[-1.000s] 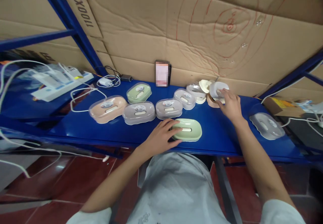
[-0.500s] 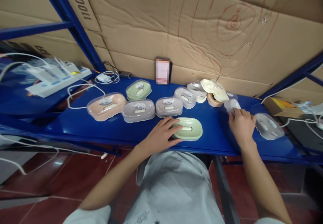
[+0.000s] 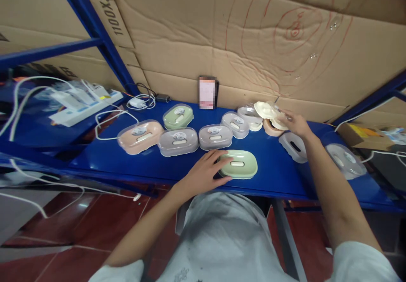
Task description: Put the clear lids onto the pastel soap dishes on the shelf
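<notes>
My left hand (image 3: 207, 172) grips the left end of a pale green soap dish (image 3: 250, 163) near the table's front edge, thumb in front and fingers over the rim. The dish has a white oval piece in its middle and no lid. My right hand (image 3: 296, 123) reaches to the back right, its fingertips at a stack of cream wavy-edged pieces (image 3: 266, 109) on a peach dish (image 3: 272, 128). Whether it grasps one I cannot tell. Below that wrist lies a grey-lilac dish (image 3: 293, 147) with a dark slot.
Lidded soap dishes stand around: peach (image 3: 139, 137), green (image 3: 178, 117), and several grey-lilac ones (image 3: 178, 142). A phone (image 3: 207, 93) leans on the cardboard wall (image 3: 171, 32). A power strip (image 3: 85, 108) with cables is at left, an open carton (image 3: 364, 136) at right.
My right hand has moved back and slightly left, from the grey-lilac dish to the cream pieces. That dish now lies nearer the front. My left hand stays on the green dish.
</notes>
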A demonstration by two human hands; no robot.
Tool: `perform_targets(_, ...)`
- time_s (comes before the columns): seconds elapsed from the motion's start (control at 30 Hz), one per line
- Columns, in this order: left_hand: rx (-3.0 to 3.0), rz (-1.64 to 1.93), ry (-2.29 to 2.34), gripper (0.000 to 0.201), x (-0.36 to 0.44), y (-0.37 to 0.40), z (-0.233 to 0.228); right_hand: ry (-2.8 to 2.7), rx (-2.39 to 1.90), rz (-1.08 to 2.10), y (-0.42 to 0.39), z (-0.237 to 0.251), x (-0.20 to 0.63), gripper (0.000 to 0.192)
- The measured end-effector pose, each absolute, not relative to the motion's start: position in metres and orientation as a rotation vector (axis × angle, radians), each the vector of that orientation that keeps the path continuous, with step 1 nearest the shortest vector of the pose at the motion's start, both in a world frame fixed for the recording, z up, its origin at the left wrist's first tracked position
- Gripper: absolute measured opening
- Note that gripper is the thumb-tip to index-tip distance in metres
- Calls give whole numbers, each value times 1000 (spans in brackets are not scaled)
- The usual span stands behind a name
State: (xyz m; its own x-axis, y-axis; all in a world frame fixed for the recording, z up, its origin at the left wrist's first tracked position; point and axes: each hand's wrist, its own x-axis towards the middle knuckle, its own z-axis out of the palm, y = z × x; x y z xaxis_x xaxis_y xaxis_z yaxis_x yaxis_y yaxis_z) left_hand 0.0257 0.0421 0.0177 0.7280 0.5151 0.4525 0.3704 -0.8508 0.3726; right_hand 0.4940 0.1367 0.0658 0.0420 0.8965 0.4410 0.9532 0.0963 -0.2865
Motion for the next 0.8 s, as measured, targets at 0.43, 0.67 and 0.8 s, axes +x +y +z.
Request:
perform_targets(0.43, 2699, 798, 676, 45, 27, 43, 18, -1922, -1791, 103, 149, 71, 494, 79)
perform_targets(0.67, 2677, 798, 646, 41, 28, 45, 18, -1819, -1733, -10, 133, 76, 478, 51)
perform_targets(0.8, 2636, 782, 655, 53, 27, 44, 17, -1766, -1651, -194, 99, 82, 449, 49)
